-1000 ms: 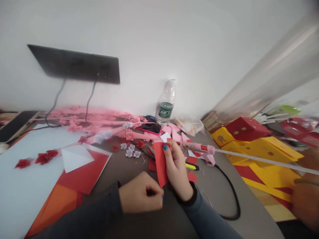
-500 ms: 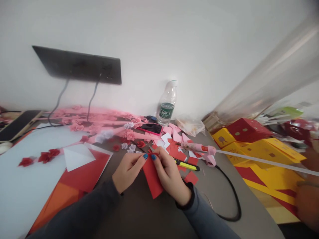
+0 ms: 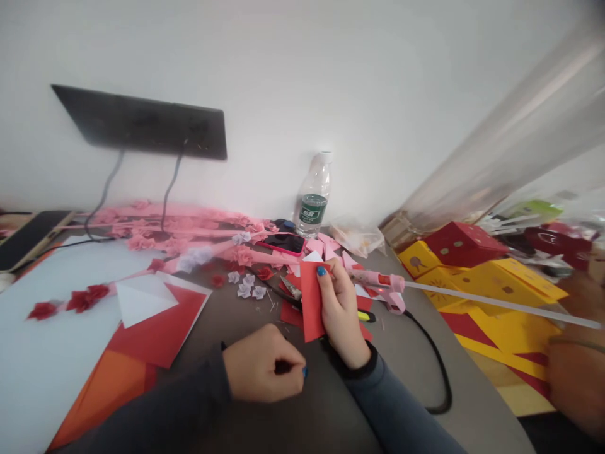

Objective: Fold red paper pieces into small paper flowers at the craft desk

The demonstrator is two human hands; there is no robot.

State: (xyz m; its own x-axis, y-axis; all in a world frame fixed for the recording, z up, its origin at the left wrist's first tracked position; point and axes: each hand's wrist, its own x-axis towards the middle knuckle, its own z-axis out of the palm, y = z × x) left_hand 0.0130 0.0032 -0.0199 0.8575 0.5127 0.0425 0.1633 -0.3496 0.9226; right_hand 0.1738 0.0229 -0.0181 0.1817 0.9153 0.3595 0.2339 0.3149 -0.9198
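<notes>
Upright in my right hand [image 3: 341, 306] is a folded strip of red paper [image 3: 312, 302], pinched with the thumb lying on its upper right. Lower and to the left, my left hand [image 3: 265, 366] is curled over the dark tabletop, apart from the paper. Its thumb and fingers meet in a loose ring; whether anything sits at their tips is hidden. Behind the strip lie scissors [image 3: 291, 287], partly covered, and a yellow cutter [image 3: 365, 316]. Small white paper flowers [image 3: 244, 289] rest beyond my left hand. A pink glue gun [image 3: 380, 280] with a glue stick [image 3: 496, 304] lies right of my right hand.
Red sheets [image 3: 151, 328] and a large white sheet [image 3: 57, 328] cover the left side. Pink flower branches [image 3: 198, 221], a phone [image 3: 283, 243] and a water bottle [image 3: 312, 205] line the back. Yellow boxes [image 3: 491, 284] stand right, near another person's arm [image 3: 574, 372]. A black cable [image 3: 437, 359] curves across the table.
My left hand has let go of the red paper and moved down and toward me. My right hand has lifted the strip up and to the right, turning it upright.
</notes>
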